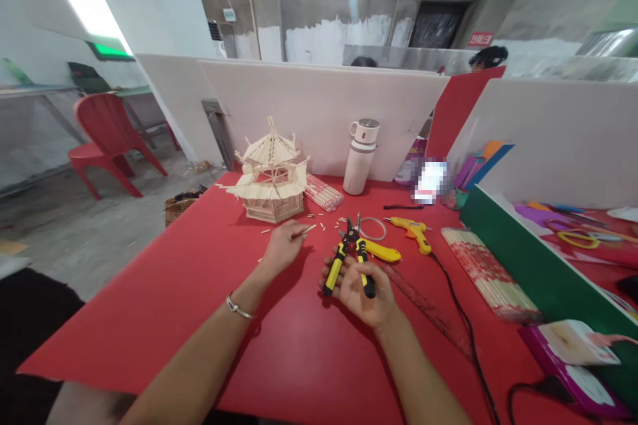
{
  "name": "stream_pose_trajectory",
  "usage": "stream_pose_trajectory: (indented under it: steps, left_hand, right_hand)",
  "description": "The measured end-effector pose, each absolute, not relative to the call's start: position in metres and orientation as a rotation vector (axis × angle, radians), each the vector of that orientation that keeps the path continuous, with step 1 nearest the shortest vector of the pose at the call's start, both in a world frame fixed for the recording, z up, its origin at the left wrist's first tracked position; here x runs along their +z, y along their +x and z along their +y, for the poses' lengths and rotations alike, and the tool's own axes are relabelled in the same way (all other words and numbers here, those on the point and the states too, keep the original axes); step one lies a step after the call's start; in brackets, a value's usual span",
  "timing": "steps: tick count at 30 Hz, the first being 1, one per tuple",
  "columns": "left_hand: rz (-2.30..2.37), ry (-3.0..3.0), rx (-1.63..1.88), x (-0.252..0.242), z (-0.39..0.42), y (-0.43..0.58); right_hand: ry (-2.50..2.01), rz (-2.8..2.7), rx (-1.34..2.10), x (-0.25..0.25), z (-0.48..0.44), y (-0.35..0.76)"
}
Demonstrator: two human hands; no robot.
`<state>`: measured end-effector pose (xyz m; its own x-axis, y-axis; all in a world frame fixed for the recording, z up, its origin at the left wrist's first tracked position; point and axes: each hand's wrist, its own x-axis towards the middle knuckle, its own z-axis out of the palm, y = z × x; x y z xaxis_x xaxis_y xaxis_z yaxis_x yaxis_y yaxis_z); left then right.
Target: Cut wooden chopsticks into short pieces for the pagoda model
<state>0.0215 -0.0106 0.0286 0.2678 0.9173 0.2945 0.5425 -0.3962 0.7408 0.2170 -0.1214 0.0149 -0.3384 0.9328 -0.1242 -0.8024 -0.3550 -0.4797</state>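
Note:
Between the fingertips of my left hand [283, 244] is a short wooden stick [310, 228], pinched just above the red tabletop [279, 345]. My right hand [366, 289] holds yellow-and-black pliers [353, 249], palm turned up, with the handles spread and the jaws pointing away from me. Beyond my left hand stands a pagoda model [274, 179] built of thin wooden sticks, with two tiers of roof. Small cut stick pieces [321, 226] lie scattered between the model and the pliers. A yellow utility knife [381, 251] lies just behind the pliers, partly covered by them.
A yellow glue gun [413, 231] lies right, its black cord running toward me. Stick packs [491, 272] [323, 192] lie at right and behind the model. A white bottle [359, 158] stands by the white partition [319, 99]. A green divider [528, 249] edges the right side.

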Motion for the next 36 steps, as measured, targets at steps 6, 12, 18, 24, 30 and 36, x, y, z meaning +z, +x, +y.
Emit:
stream_pose_trajectory:
  steps: [6,12,18,24,30,36]
  left_hand:
    - [1.258,1.712,1.053,0.043,-0.031,0.021]
    - [1.353,1.793,1.209,0.048,-0.033,0.012]
    - [1.275,1.733,1.241,0.06,-0.043,0.016]
    - [1.166,1.726,1.219,0.067,-0.053,0.019]
    - [1.126,1.799,1.195,0.07,-0.054,0.018]
    - [1.107,1.851,1.144,0.074,-0.056,0.019]
  right_hand:
    - [-0.662,-0.729,1.829,0.016,-0.137,0.214]
    - [-0.992,-0.956,1.604,0.018,-0.143,0.218]
    - [-1.109,-0.955,1.543,0.021,-0.138,0.21]
    - [-1.198,-1.294,1.275,0.025,-0.137,0.201]
    - [-1.333,-1.547,0.998,0.014,-0.137,0.203]
    - [-1.373,-1.552,0.951,0.008,-0.138,0.204]
